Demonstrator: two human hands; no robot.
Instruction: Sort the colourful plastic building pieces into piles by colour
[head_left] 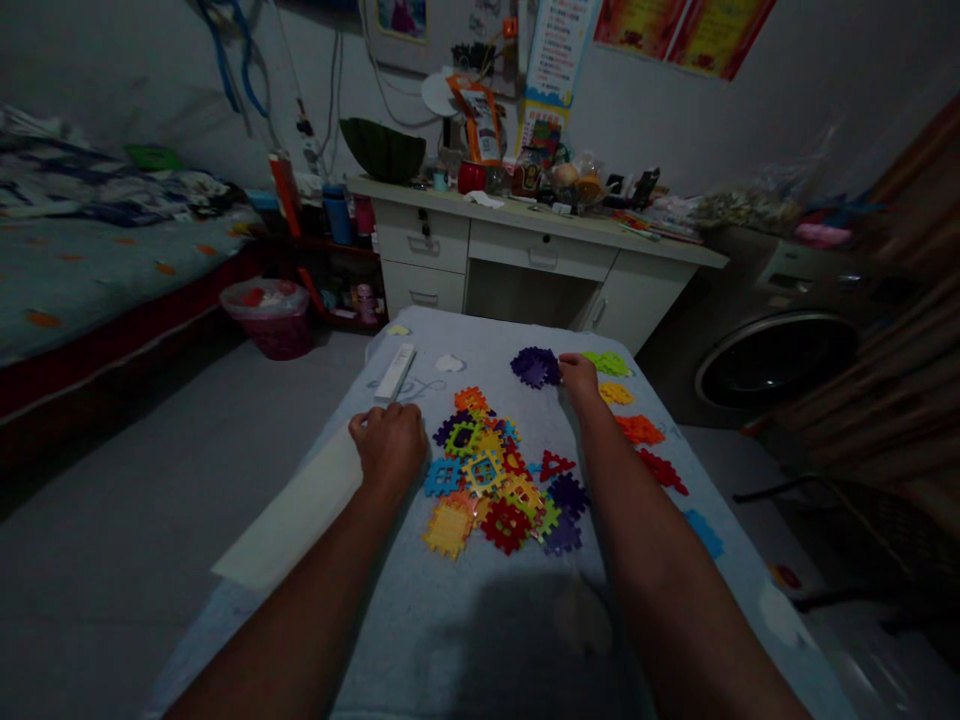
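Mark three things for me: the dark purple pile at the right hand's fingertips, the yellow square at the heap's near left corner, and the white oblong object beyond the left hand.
Dark purple pile [535, 368]: head view, middle of its top.
Yellow square [449, 528]: head view, middle of its face.
White oblong object [395, 373]: head view, middle of its long upper face.

On a pale-blue cloth-covered table [405, 610] lie, centrally, a heap of multicoloured notched plastic tiles [491, 441]; behind it, dark-purple notched plastic tiles [536, 367]; along the right edge, lime, yellow, orange, red and blue plastic tiles [640, 430]; rear left, a white oblong case [395, 372]; and, beyond, stands a white drawered desk [540, 250].
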